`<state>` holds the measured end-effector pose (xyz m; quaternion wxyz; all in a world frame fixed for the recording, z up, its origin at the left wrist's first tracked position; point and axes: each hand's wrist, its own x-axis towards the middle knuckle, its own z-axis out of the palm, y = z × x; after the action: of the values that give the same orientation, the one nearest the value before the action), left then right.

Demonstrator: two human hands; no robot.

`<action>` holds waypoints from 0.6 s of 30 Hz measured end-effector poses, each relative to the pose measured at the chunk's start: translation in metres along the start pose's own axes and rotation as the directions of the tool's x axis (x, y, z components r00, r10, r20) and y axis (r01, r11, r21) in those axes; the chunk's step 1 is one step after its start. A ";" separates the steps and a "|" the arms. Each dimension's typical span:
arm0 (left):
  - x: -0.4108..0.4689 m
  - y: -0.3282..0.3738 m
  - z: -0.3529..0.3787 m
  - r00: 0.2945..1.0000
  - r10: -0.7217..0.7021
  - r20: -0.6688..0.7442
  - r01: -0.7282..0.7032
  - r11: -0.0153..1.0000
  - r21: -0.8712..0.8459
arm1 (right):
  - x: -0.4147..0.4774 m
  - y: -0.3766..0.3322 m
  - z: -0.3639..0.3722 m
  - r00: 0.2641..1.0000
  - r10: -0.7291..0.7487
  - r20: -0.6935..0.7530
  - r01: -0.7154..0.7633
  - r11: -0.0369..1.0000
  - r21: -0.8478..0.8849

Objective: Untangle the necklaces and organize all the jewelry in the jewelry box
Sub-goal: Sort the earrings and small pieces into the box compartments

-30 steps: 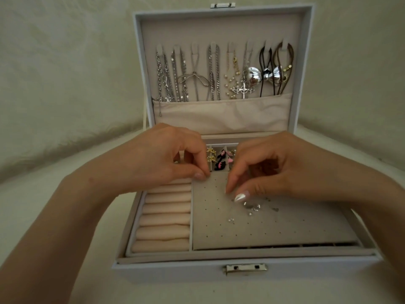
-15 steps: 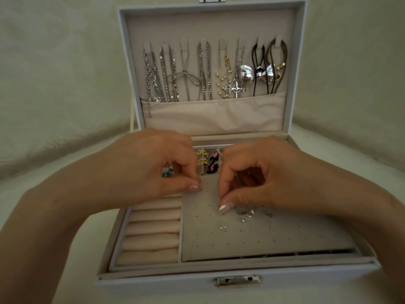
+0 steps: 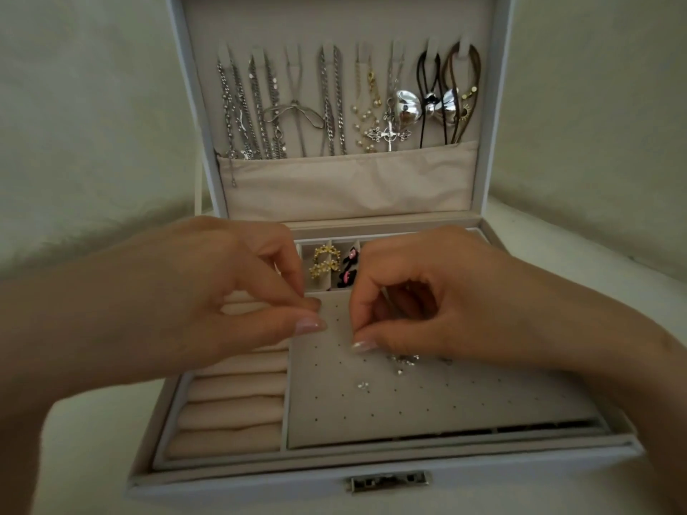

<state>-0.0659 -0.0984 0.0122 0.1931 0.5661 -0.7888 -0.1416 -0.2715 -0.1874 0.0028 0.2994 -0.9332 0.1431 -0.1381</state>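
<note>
The white jewelry box (image 3: 260, 485) stands open in front of me. Several necklaces (image 3: 334, 105) hang from hooks inside its upright lid. A grey perforated earring pad (image 3: 427, 399) lies in the tray, with a few small sparkly studs (image 3: 403, 360) on it. My left hand (image 3: 208, 291) pinches the pad's upper left corner between thumb and forefinger. My right hand (image 3: 438, 291) is curled over the pad, thumb and forefinger pinched just above the studs; what they hold is too small to make out.
Beige ring rolls (image 3: 230, 414) fill the tray's left side. Small compartments behind the pad hold gold flower earrings (image 3: 323, 263) and black-and-pink earrings (image 3: 347, 271). A fabric pocket (image 3: 345, 180) spans the lid's bottom. A metal clasp (image 3: 388, 482) sits on the front wall.
The view has moved closer and down, so the box looks larger. Both hands keep their pinches at the pad. A teal speck seen in my left hand half a second ago is hidden now.
</note>
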 end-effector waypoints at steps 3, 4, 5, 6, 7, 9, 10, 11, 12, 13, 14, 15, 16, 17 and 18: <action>0.002 0.001 -0.003 1.000 -0.005 -0.013 0.005 1.000 -0.011 | 0.000 0.000 0.000 1.000 0.003 0.014 -0.003 1.000 0.031; 0.002 0.001 -0.003 1.000 -0.001 -0.014 0.001 1.000 -0.026 | 0.000 0.001 0.000 1.000 -0.003 0.017 0.002 0.999 0.036; 0.001 0.000 -0.002 1.000 -0.009 -0.025 0.007 0.998 -0.060 | 0.000 0.001 0.000 1.000 -0.012 0.018 0.012 0.999 0.034; 0.001 -0.001 -0.002 0.999 -0.009 -0.031 0.007 0.998 -0.069 | 0.000 0.001 0.000 1.000 -0.021 0.018 0.021 0.999 0.029; 0.001 -0.002 -0.003 1.000 -0.009 -0.021 0.007 0.998 -0.058 | 0.000 0.001 0.000 0.999 -0.027 0.018 0.026 0.999 0.024; 0.002 -0.002 -0.006 1.000 -0.027 -0.004 0.027 0.999 -0.040 | 0.000 0.001 0.001 0.999 -0.031 0.016 0.031 0.999 0.015; 0.002 -0.001 -0.009 1.000 -0.018 0.009 0.018 1.000 0.011 | 0.000 0.002 0.001 0.999 -0.030 0.016 0.030 1.000 0.010; 0.004 0.001 -0.011 1.000 -0.001 0.015 0.000 0.997 0.081 | 0.000 0.002 0.001 0.999 -0.029 0.015 0.029 1.000 0.004; 0.005 0.004 -0.013 1.000 0.015 0.018 -0.017 0.989 0.145 | 0.000 0.002 0.001 1.000 -0.028 0.007 0.028 1.000 0.002; 0.007 0.005 -0.014 1.000 0.016 0.000 -0.016 0.986 0.164 | 0.000 0.002 0.001 1.000 -0.028 -0.011 0.028 1.000 0.008; 0.008 0.008 -0.013 0.999 0.011 -0.034 -0.006 0.988 0.152 | 0.000 0.003 0.001 0.999 -0.029 -0.040 0.030 0.999 0.018; 0.010 0.009 -0.011 0.996 0.005 -0.084 0.004 0.994 0.108 | 0.000 0.003 0.000 0.996 -0.036 -0.080 0.038 0.999 0.028; 0.013 0.012 -0.007 0.992 -0.009 -0.126 0.014 0.999 0.036 | -0.001 0.004 0.000 0.991 -0.047 -0.128 0.052 0.998 0.037; 0.016 0.015 -0.002 0.988 -0.035 -0.148 0.024 0.997 -0.076 | -0.001 0.005 -0.001 0.983 -0.055 -0.178 0.065 0.997 0.047; 0.018 0.018 0.002 0.987 -0.073 -0.147 0.039 0.974 -0.224 | -0.001 0.005 -0.002 0.973 -0.059 -0.223 0.074 0.996 0.059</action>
<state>-0.0867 -0.1099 0.0212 0.3109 0.5724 -0.7348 -0.1895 -0.2744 -0.1918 0.0012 0.3080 -0.9056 0.1396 -0.2559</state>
